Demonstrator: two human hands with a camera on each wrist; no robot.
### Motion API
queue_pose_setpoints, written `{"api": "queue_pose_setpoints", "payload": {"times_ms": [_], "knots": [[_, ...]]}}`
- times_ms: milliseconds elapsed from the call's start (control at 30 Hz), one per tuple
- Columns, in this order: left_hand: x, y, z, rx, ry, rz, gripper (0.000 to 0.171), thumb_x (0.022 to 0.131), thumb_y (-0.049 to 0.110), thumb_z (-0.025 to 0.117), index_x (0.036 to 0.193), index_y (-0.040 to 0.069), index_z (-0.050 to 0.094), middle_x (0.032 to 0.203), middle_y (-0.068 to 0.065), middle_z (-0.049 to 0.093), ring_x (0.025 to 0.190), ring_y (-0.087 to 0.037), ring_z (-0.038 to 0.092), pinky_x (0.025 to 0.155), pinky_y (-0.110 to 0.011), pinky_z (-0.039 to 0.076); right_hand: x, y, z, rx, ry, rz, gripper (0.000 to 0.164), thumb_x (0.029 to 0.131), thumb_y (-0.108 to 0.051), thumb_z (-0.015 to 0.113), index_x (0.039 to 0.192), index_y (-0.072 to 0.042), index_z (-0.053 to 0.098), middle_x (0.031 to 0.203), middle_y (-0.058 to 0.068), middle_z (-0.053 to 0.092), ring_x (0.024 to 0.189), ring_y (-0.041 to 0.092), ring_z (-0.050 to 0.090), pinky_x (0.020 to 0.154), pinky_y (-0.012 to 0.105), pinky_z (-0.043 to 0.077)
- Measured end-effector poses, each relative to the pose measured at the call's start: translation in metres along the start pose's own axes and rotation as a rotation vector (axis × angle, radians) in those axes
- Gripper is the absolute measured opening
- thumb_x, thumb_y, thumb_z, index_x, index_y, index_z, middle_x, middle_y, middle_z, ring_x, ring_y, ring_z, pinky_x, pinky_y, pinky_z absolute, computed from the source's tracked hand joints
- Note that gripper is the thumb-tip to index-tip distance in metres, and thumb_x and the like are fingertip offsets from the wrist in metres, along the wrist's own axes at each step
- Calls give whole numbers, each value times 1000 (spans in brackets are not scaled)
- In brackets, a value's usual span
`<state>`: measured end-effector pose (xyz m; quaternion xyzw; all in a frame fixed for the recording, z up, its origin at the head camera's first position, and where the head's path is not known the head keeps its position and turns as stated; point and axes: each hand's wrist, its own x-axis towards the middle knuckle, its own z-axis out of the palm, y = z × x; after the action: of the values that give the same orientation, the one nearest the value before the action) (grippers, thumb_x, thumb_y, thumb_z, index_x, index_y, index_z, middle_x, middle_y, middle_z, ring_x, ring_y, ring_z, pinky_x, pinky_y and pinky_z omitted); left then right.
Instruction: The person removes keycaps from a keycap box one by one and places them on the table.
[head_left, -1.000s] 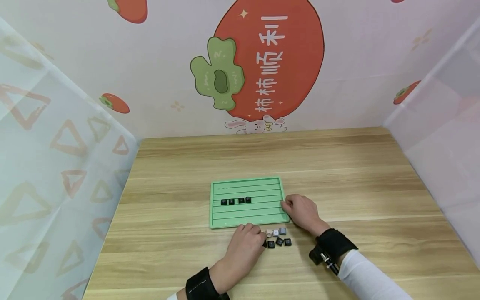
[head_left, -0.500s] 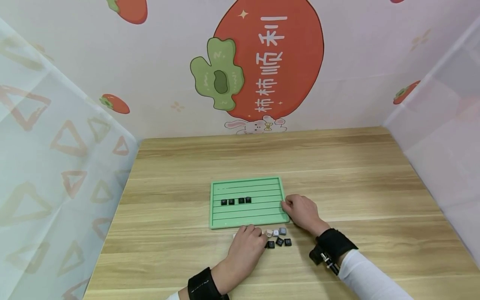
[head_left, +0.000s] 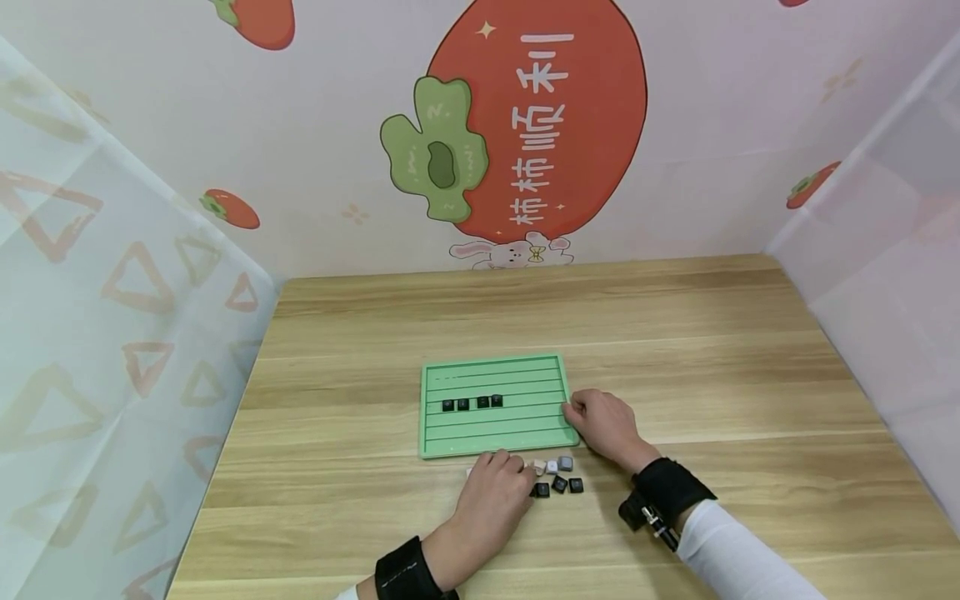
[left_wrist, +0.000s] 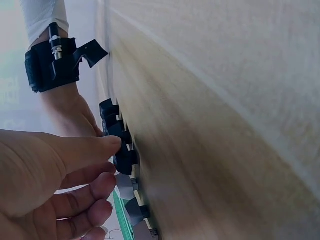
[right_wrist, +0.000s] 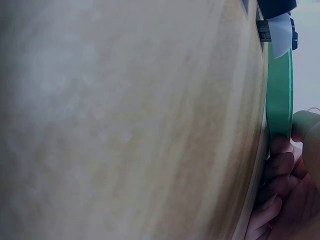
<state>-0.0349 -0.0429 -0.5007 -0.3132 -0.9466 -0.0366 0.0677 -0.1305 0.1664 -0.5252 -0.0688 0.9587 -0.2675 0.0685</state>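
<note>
Your left hand appears to pinch a black key; lift it straight up so the loose keys, just off the tray's near edge, aren't knocked. Your right hand grips the tray's right edge; hold it flat. 4 placed keys sit in 1 row on the tray, between the desk's left and right edges.
</note>
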Motion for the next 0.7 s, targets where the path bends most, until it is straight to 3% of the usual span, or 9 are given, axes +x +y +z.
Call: {"api": "queue_pose_setpoints", "payload": {"times_ms": [333,533,700], "knots": [[4,-7,-4,-37,51,-58,19,82,38,83,89,22,77,82,8,70,75,-11,60,67,-26,43,0,0,0,-2,1,-8,48,98,-26,61,57,-18,38,53,-7,33,48,11,35,49,24,22],[8,-18,-10,-32,104,-81,23,79,37,86,91,20,76,87,7,71,81,-12,63,70,-27,44,0,0,0,1,-2,-10,48,98,-26,61,57,-19,38,52,-7,33,48,11,35,49,24,22],[13,-24,-13,-38,109,-99,24,83,39,82,96,20,76,94,4,73,88,-15,66,73,-30,48,0,-1,-1,-3,-3,-10,48,98,-26,61,57,-18,37,52,-7,33,48,11,35,49,25,22]]}}
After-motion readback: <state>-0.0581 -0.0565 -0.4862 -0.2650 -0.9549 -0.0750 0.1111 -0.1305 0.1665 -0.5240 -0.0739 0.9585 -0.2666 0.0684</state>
